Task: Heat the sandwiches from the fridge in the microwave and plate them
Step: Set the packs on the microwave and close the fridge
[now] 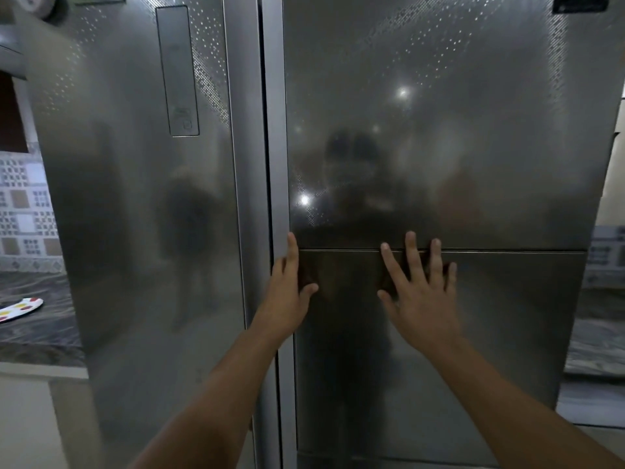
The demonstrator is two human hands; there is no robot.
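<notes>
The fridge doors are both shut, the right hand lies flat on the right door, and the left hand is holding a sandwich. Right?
Not quite. In the head view the left hand holds no sandwich; it rests at the right door's inner edge. The rest stands: fridge shut, right hand flat.

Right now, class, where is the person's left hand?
In the head view, the left hand is at centre, at the right fridge door's left edge.

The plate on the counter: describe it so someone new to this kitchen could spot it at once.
Start at the big steel fridge filling the view, both doors closed. Look past its left door to the dark marbled counter beside it. At the frame's left edge lies a white plate with red and yellow spots, the only colourful thing there.
</notes>
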